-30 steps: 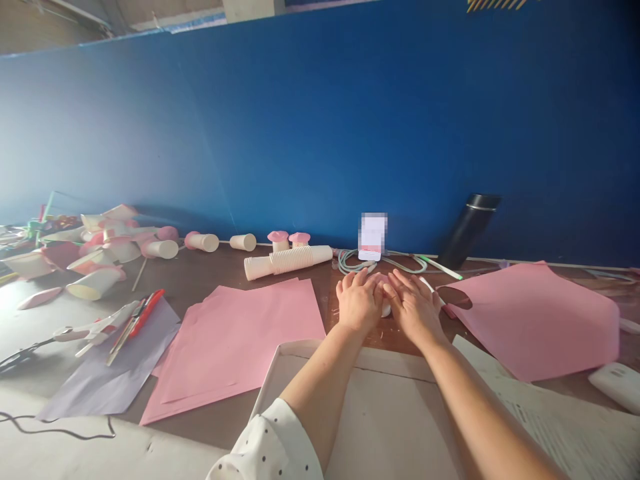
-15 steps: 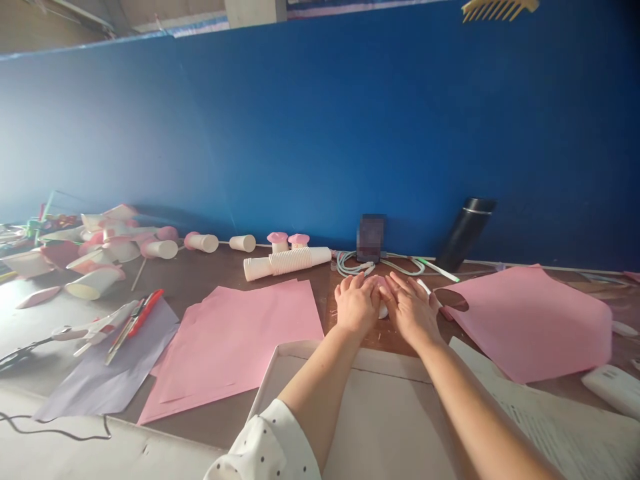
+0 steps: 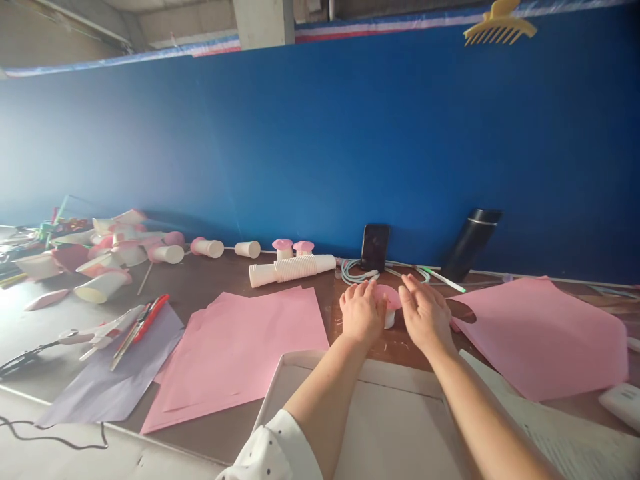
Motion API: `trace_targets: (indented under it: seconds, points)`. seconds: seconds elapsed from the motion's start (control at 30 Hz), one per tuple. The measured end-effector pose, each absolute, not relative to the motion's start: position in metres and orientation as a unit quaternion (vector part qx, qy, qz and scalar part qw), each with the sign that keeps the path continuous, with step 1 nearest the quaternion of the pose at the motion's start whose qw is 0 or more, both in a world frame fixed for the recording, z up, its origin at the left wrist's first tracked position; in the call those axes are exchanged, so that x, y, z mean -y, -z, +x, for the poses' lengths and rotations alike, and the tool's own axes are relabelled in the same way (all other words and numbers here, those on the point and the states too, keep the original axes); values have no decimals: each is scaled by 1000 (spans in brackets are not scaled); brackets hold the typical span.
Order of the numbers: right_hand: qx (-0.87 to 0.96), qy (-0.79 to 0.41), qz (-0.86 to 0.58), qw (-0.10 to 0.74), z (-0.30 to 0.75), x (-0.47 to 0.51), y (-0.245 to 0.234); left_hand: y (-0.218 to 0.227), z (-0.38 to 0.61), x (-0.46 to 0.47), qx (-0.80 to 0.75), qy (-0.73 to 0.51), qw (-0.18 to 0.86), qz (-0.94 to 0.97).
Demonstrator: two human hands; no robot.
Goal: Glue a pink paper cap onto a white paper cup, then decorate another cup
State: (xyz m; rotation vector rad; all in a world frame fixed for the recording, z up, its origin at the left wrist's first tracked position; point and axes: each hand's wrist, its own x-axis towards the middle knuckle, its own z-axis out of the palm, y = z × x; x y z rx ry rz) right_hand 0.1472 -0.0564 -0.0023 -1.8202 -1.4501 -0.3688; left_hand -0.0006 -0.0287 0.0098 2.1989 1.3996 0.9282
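I have the small white paper cup with a round pink cap (image 3: 389,297) upright between my loosely spread left hand (image 3: 362,311), contact unclear, and wide-fingered right hand (image 3: 427,313), just apart, forearms stretched forward, near a pale printed paper sheet (image 3: 565,423) too blurred to read.

The dark brown table (image 3: 193,283) carries the following: left of centre, overlapping pink sheets (image 3: 245,353); behind them, nested white cups (image 3: 296,268) lying sideways; at centre, one pink-topped white cup (image 3: 390,305), upright; at right, a pink sheet (image 3: 545,337) with a cut-out; at rear, a coiled cable (image 3: 351,273) and a black flask (image 3: 471,245).
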Motion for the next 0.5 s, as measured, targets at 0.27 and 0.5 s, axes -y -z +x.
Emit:
trace_targets:
  seconds: [0.27, 0.5]
  points:
    - [597, 75, -694, 396, 149, 45, -1, -4, 2, 30, -486, -337, 187, 785]
    - [588, 17, -716, 376, 147, 40, -17, -6, 2, 30, -488, -338, 189, 782]
